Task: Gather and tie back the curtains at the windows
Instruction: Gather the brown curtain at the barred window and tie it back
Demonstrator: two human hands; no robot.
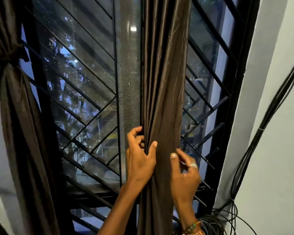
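**Bunching the curtain, tie not yet on**

The curtain is hanging in long brown folds down the middle of the window, in front of the grille and just right of the mesh screen. Both hands are working at its lower part. The left hand is clutching the left-hand folds, thumb lying across the front and fingers digging into the pleats. The right hand is taking hold of the right side, thumb pressing on the front and fingers curling round the edge, though they are blurred.

By the look of it, the step in hand is gathering, and the task is roughly half done: the other curtain at the far left is already hanging cinched at its knot.

To do this well, the hands should be drawing all the folds into one tight bundle at one height, with no loose edge trailing behind. Matching the height of the knot on the left would be giving an even look. The satin looks slippery, so one hand should be holding firm while the other is fetching a tie; none is showing here. Cables are running down the wall close by, best kept out of the bundle.
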